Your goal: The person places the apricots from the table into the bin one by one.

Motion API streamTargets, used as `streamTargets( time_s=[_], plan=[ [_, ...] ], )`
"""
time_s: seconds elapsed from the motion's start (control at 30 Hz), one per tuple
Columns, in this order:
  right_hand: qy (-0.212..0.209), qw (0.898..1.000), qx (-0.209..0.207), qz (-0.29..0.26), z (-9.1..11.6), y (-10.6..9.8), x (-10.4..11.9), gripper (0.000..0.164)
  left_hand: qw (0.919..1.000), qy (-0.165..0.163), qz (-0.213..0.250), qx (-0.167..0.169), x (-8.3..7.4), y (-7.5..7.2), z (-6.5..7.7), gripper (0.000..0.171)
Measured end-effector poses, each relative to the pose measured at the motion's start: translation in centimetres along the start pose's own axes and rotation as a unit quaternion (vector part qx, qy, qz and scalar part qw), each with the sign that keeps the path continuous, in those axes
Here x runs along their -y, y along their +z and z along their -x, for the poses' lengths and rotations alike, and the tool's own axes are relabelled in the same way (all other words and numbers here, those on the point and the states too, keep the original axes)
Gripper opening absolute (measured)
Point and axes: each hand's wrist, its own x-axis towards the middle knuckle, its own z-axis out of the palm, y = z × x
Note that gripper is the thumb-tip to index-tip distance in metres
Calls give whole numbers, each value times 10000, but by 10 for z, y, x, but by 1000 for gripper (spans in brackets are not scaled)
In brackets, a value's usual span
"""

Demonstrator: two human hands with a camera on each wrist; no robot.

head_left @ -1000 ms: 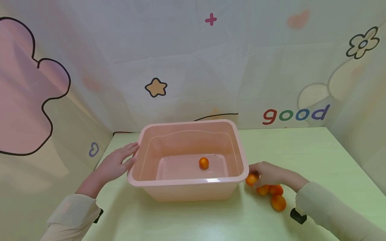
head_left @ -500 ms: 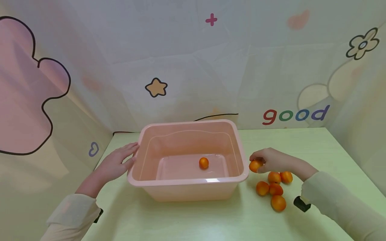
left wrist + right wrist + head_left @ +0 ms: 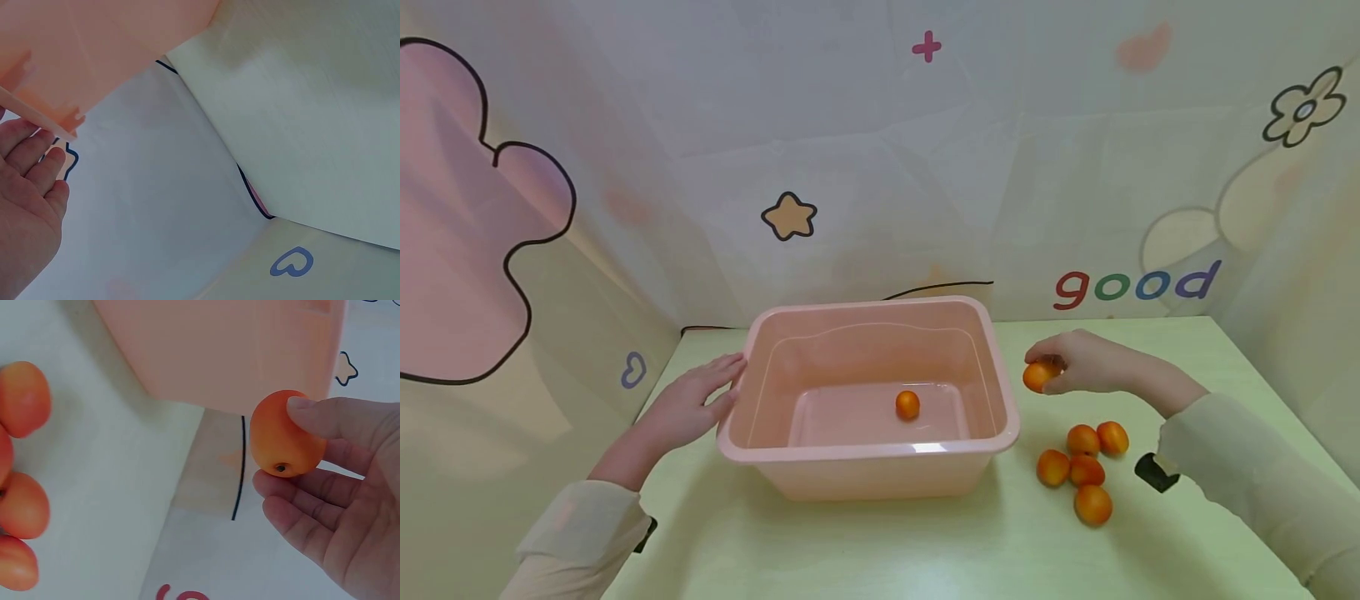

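My right hand (image 3: 1086,362) pinches an apricot (image 3: 282,436) between thumb and fingers, raised at the level of the basin's right rim and just outside it. In the right wrist view the fruit is orange with a small dark stem end. The pink plastic basin (image 3: 872,454) stands mid-table, with one apricot (image 3: 907,405) lying on its floor. My left hand (image 3: 688,406) rests its extended fingers against the basin's left rim; the left wrist view shows those fingertips (image 3: 56,159) at the rim's edge.
Several loose apricots (image 3: 1086,471) lie close together on the pale green table (image 3: 880,554), right of the basin. A printed cloth (image 3: 880,183) forms the wall behind and at both sides.
My right hand has lifted an apricot from the group beside the basin, moving up and slightly right. My left hand and the basin have stayed in place.
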Motion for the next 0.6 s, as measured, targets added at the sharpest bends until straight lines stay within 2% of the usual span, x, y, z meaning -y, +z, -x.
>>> streamTargets(
  time_s=[0.37, 0.6],
  plan=[
    [-100, 9997, -164, 169, -7, -28, 21, 27, 10000, 46, -7, 72, 0, -2, -1, 47],
    [-433, 9981, -223, 386, -17, -41, 39, 22, 9999, 60, -34, 91, 0, -2, -2, 47]
  ],
)
